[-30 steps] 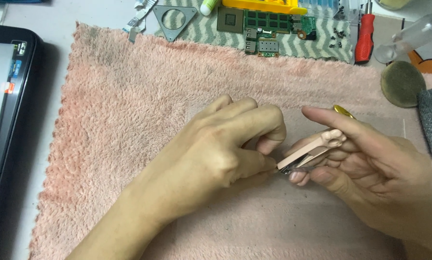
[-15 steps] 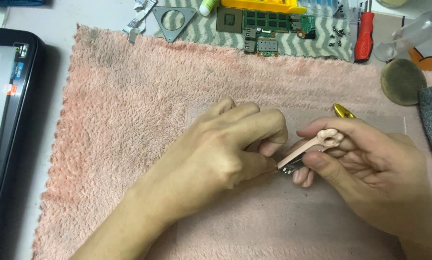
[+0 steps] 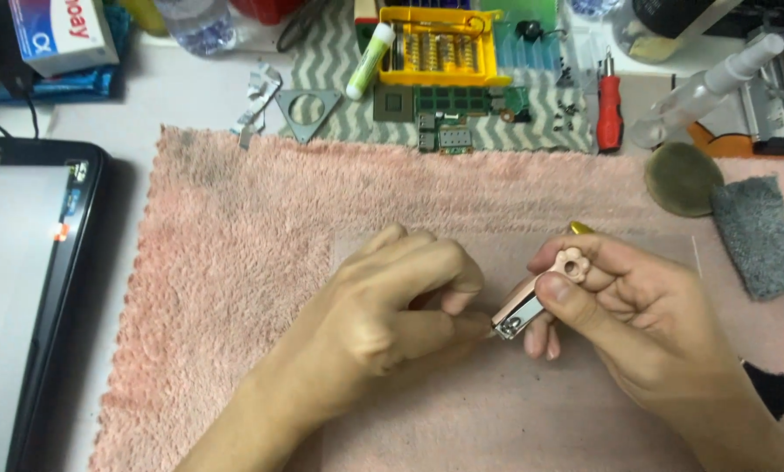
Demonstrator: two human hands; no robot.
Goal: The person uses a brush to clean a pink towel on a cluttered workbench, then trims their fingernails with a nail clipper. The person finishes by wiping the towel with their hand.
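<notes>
My right hand point(image 3: 645, 315) grips a small pink nail clipper point(image 3: 531, 301) with a flower-shaped end, thumb pressed on its lever. The clipper's metal jaws sit at a fingertip of my left hand point(image 3: 392, 310). My left hand is curled into a loose fist and rests on the pink towel point(image 3: 234, 262), holding nothing. A gold-coloured tip point(image 3: 580, 228) pokes out just behind my right hand; the rest of it is hidden.
A dark tablet point(image 3: 34, 288) lies at the left. Behind the towel are a yellow screwdriver-bit case point(image 3: 435, 45), green circuit boards point(image 3: 462, 109), a red screwdriver point(image 3: 609, 109), a metal triangle point(image 3: 307, 112), a clear spray bottle point(image 3: 706, 87). A round pad point(image 3: 682, 178) and grey cloth point(image 3: 759, 232) lie right.
My right hand has closed its grip and tilted the clipper, with the thumb now on the lever. The view has shifted to show more of the clutter behind the towel.
</notes>
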